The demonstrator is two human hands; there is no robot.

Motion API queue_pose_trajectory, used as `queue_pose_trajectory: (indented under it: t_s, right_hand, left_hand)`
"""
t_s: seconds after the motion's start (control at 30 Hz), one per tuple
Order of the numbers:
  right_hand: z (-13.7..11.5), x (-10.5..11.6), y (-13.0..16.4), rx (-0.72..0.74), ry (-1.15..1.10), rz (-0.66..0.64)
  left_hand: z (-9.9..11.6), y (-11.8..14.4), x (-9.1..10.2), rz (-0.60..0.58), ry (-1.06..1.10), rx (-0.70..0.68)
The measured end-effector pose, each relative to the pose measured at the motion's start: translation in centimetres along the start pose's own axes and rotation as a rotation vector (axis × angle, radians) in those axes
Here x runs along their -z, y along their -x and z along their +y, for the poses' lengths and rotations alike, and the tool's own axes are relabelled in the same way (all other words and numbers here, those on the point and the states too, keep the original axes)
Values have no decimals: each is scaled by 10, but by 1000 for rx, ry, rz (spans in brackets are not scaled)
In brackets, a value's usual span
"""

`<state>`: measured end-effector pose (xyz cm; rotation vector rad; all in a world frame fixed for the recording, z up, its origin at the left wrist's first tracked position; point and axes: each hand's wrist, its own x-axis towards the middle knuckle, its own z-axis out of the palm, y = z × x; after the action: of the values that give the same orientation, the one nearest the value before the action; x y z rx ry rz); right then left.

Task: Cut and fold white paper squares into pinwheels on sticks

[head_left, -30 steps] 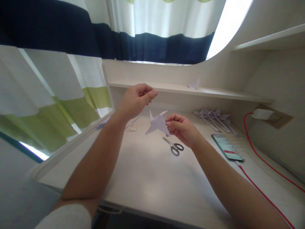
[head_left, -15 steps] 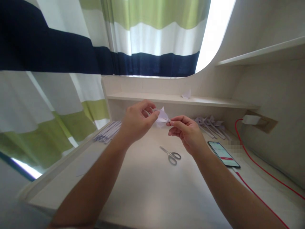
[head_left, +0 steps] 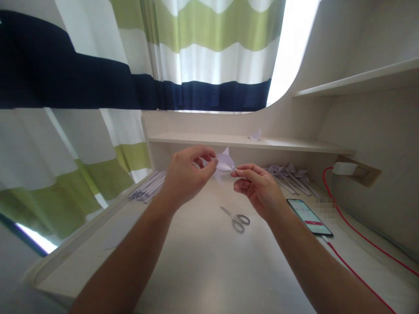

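A folded white paper flower (head_left: 225,161) with pointed petals is held above the desk, between my two hands. My right hand (head_left: 258,183) pinches its narrow base between thumb and fingertips. On the other side, my left hand (head_left: 190,172) has its thumb and fingers closed at the petal edges; the fingers partly hide that side of the paper. Below them, scissors (head_left: 236,219) lie on the desk, their finger loops toward my right arm.
White rolled paper sticks (head_left: 149,187) lie at the back left. Several paper flowers on stems (head_left: 290,174) are piled at the back right. Another folded paper piece (head_left: 255,134) stands on the shelf (head_left: 203,140). A phone (head_left: 309,217) with a red cable (head_left: 356,274) lies at right; a paper sheet (head_left: 121,226), left.
The view has tilted up slightly, so everything sits a little lower in the picture. Both hands keep hold of the paper flower, its pointed petal showing more now.
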<state>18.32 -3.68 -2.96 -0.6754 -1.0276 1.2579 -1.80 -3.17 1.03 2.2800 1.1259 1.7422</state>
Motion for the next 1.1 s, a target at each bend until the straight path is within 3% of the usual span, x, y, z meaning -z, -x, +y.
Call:
queue_pose_trajectory:
  t_s: [0.17, 0.4, 0.7, 1.0, 1.1]
  right_hand:
    - [-1, -1, 2, 4, 11, -45]
    - [-7, -3, 6, 44, 44, -88]
    - [-5, -4, 7, -15, -27, -57]
    - [-5, -1, 3, -20, -96, 28]
    - [-5, 1, 2, -11, -122, 45]
  left_hand:
    - [-2, -1, -2, 36, -7, -7]
    - [-6, -2, 0, -43, 1, 17]
    - [-10, -6, -2, -45, 184, 197]
    - [-3, -9, 7, -295, 291, 340]
    - [-4, -8, 8, -284, 362, 322]
